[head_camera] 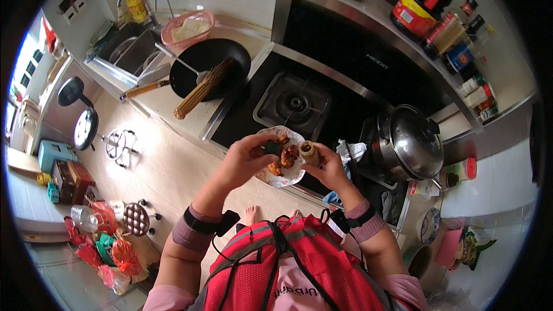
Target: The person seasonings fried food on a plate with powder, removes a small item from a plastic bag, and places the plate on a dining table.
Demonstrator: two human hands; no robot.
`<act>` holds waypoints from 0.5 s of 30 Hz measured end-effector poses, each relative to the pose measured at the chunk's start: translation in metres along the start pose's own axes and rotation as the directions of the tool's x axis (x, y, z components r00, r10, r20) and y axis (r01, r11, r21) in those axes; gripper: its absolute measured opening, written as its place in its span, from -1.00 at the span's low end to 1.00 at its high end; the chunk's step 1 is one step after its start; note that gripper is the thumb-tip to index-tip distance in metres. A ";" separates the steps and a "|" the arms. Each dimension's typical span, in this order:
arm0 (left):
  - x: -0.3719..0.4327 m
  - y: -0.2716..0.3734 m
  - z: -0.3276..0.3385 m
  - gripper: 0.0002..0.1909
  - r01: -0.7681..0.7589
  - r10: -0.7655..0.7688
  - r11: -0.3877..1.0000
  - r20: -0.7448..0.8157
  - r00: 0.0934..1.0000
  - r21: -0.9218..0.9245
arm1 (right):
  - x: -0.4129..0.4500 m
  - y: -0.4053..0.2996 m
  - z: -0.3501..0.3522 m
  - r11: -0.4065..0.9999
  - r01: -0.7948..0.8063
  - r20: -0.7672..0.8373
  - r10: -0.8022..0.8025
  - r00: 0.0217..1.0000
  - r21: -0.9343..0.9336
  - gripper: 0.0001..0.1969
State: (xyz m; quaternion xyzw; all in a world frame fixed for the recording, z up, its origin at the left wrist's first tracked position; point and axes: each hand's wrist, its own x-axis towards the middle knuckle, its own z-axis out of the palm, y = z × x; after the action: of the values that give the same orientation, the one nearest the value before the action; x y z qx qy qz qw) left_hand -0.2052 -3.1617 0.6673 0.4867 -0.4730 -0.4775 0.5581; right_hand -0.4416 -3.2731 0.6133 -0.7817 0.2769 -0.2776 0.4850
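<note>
My left hand (250,157) holds a small dark green cap (272,147) between fingers and thumb, over the left side of a plate. My right hand (327,165) grips a small seasoning bottle (308,151) whose uncovered mouth faces up. Beneath and between the hands, a white floral plate (297,178) carries several browned, glazed pieces of food (287,157) that look like cooked meat. The plate lies at the front edge of the black gas stove, in front of a burner (297,103) with no pan on it. What the bottle contains cannot be made out.
Left of the stove, a black wok (181,80) holds a metal ladle (177,57) and a bamboo brush (196,95). A lidded steel pot (414,142) stands on the right burner. Beyond are a sink (134,58), a pink basket (188,30) and a shelf (389,21) with bottles.
</note>
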 end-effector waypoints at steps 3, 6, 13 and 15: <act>0.016 0.019 0.025 -0.58 -0.075 0.065 0.986 0.074 0.995 0.149 | 0.001 -0.042 -0.007 0.998 0.041 0.006 -0.041 0.999 -0.044 -0.47; 0.026 0.038 0.042 -0.56 -0.202 0.160 0.902 0.137 0.977 0.382 | -0.007 -0.064 -0.017 0.995 0.030 -0.066 -0.036 0.997 -0.095 -0.44; 0.037 0.067 0.076 -0.57 -0.350 0.281 0.646 0.216 0.935 0.678 | -0.027 -0.085 -0.037 0.893 0.134 -0.148 -0.216 0.965 -0.428 -0.52; 0.039 0.076 0.091 -0.57 -0.274 0.215 0.610 0.177 0.960 0.744 | -0.033 -0.096 -0.046 0.867 0.083 -0.157 -0.181 0.971 -0.491 -0.53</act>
State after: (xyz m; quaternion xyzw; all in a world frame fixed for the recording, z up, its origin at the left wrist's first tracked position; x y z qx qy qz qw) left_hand -0.2858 -3.2038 0.7522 0.5897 -0.7103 -0.1701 0.3446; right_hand -0.4809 -3.2414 0.7123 -0.8633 0.3296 -0.3088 0.2253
